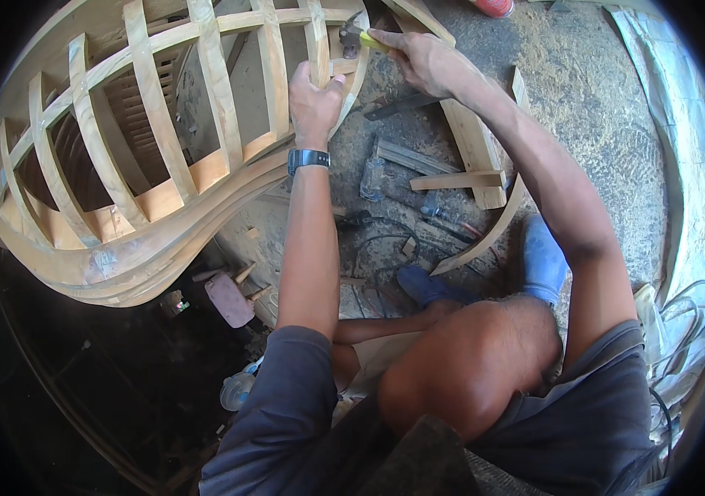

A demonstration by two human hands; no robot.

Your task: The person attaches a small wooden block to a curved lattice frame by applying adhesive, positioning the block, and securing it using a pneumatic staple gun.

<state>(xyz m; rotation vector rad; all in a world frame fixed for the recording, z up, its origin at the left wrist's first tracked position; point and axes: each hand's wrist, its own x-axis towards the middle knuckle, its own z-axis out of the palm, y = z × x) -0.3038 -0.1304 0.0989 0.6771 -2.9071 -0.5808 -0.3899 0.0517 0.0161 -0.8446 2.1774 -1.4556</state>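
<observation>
A curved wooden frame (144, 103) of pale slats and bent rails fills the upper left. My left hand (315, 107), with a dark watch on the wrist, is closed round the lower part of a slat (317, 41) near the frame's right end. In my right hand (425, 62) is a hammer (351, 35) with a yellow grip, the fingers wrapped round its handle. The dark hammer head hangs over the frame's right end, close above my left thumb. Whether the head touches the wood, I cannot tell. No nail can be made out there.
On the worn floor lie a plank (472, 140), a short wood strip (457, 180), a curved strip (489, 236), a metal bar-like tool (406, 155) and dark cords. Blue boots (543, 260) are on my feet. A silvery sheet (691, 149) lines the right side.
</observation>
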